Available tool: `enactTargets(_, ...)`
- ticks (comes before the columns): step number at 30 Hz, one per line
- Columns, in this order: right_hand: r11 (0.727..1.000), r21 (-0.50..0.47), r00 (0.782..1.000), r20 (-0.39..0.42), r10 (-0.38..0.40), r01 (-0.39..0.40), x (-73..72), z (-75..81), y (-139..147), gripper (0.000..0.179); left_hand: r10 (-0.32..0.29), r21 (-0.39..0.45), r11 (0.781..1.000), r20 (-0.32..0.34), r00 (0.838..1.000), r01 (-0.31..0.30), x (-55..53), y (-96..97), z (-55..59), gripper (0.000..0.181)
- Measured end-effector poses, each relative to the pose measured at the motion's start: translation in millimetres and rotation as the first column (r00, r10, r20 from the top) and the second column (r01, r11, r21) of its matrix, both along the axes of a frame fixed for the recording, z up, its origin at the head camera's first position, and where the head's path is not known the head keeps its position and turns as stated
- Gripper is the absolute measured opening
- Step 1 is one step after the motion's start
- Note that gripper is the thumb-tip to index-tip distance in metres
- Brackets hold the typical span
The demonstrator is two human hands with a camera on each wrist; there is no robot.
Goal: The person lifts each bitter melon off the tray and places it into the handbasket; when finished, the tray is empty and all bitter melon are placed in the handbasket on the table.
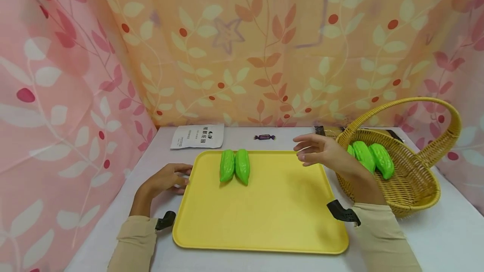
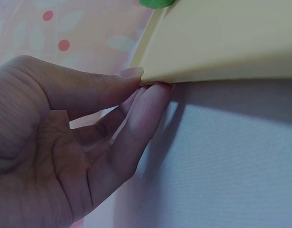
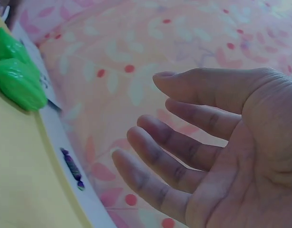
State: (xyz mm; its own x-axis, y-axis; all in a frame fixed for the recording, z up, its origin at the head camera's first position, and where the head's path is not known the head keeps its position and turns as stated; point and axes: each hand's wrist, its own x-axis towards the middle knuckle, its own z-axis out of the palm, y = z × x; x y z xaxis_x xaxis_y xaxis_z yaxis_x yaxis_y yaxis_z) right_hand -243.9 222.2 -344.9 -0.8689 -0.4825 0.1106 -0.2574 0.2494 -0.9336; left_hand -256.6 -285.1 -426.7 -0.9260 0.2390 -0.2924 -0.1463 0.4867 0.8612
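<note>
My left hand [image 1: 166, 179] is at the left rim of the yellow tray [image 1: 261, 221]. In the left wrist view its thumb lies on top of the rim and the index finger is beneath, pinching the tray's edge. Two shiny green toy bitter gourds [image 1: 227, 166] lie side by side in the tray's far left part. My right hand [image 1: 325, 152] hovers over the tray's far right corner, holding nothing, its fingers relaxed and apart in the right wrist view. Beside its wrist stands a wicker basket [image 1: 408, 184] with several more green bitter gourds [image 1: 382, 160] inside.
Behind the tray lie a white printed packet [image 1: 198, 136] and a small purple wrapped candy [image 1: 264, 137]. A dark and gold package [image 1: 329, 131] sits partly hidden behind the basket, whose tall handle [image 1: 438, 102] arches up. Patterned curtains [image 1: 245, 66] enclose the white table.
</note>
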Motion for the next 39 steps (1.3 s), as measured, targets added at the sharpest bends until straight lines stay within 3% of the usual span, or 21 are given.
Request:
enactTargets(7, 0.999, 0.013, 0.998, 0.036, 0.042, -0.043, -8.2, -16.6, -31, 0.05, 0.006, 0.002, 1.0, -0.001, 1.0, -0.006, -0.1, -0.1, -0.8, 0.065)
enactTargets(16, 0.998, 0.045, 0.993, 0.114, 0.038, -0.043, -15.0, -40.0, -68, 0.051, 0.003, 0.011, 1.0, -0.006, 1.0, -0.003, -0.3, 0.8, -3.4, 0.065)
enactTargets(23, 0.997, 0.068, 0.992, 0.118, 0.038, -0.046, -25.4, -54.1, -86, 0.06, 0.006, 0.016, 1.0, -0.005, 1.0, -0.006, 0.0, 0.1, -2.5, 0.065)
enactTargets(39, 0.996, 0.088, 0.991, 0.136, 0.018, -0.03, -42.6, -64.0, -121, 0.07, 0.015, 0.011, 1.0, -0.006, 1.0, -0.015, 1.4, 0.4, -1.0, 0.065)
